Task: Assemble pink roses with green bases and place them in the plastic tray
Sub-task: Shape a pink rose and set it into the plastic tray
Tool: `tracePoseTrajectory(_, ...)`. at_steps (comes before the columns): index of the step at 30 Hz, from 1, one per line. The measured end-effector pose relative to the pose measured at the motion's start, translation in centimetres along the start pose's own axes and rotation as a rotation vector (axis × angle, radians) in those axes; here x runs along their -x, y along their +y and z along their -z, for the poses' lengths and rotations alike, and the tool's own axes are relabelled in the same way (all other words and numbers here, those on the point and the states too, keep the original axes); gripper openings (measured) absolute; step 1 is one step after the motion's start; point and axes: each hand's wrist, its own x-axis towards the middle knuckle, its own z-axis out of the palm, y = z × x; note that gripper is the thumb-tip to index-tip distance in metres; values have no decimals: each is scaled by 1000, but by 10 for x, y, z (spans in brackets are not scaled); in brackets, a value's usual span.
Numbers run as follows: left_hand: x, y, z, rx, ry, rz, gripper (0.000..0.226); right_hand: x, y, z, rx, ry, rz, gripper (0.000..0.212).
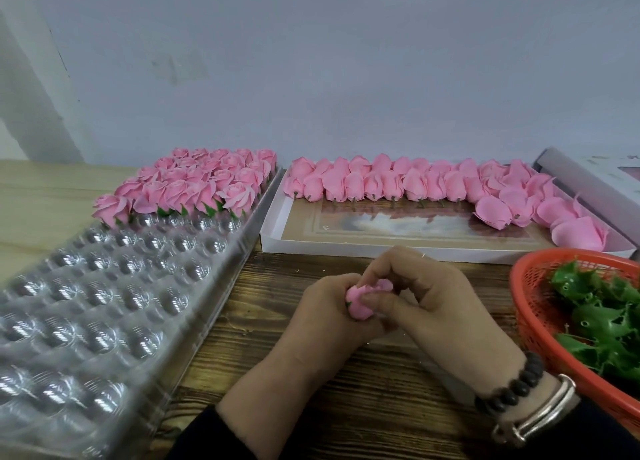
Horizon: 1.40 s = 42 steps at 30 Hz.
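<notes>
Clear plastic tray (114, 307) on desk (263, 366), far rows filled with pink roses on green bases. Right of tray: white box (398, 243) of loose buds, orange basket (530, 307). Both hands, left hand (323, 316) and right hand (429, 297), fingers pinching small pink rose (362, 302) right of tray.

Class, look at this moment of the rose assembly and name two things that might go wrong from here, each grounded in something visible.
1. Both the left hand and right hand pinch the pink rose tightly; its soft petals may crease or tear.
2. The orange basket of green bases sits right beside the right wrist, partly out of view; a careless reach might tip it.
</notes>
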Motion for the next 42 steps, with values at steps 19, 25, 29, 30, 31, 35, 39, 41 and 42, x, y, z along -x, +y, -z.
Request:
tracePoseTrajectory(19, -2, 2, -12, 68, 9, -70, 7, 1, 0, -10, -167, 247, 68, 22)
tracePoseTrajectory(25, -2, 5, -18, -126, 66, -210, 25, 1, 3, -24, 22, 191, 120, 29)
tracePoseTrajectory(29, -3, 5, -19, -172, 88, -238, 17, 2, 6, -24, 174, 96, 114, 36)
tracePoseTrajectory(30, -2, 5, -18, -180, 87, -223, 16, 2, 6, -23, 189, 72, 98, 38)
tracePoseTrajectory(31, -1, 5, -18, -152, 80, -210, 17, 3, 7, -23, 197, 50, 84, 39)
tracePoseTrajectory(35, 3, 3, -17, 52, 96, -100, 29, 3, 8, -21, 200, -4, 54, 40)
tracePoseTrajectory(39, -1, 2, -17, -43, 112, -162, 11, 3, 10, -17, 82, 7, -10, 46)
tracePoseTrajectory(41, -3, 5, -16, -34, 109, -202, 11, 3, 11, -15, 75, -11, -26, 51)
tracePoseTrajectory(42, -3, 5, -16, -27, 96, -216, 13, 2, 12, -15, 77, -24, -29, 52)
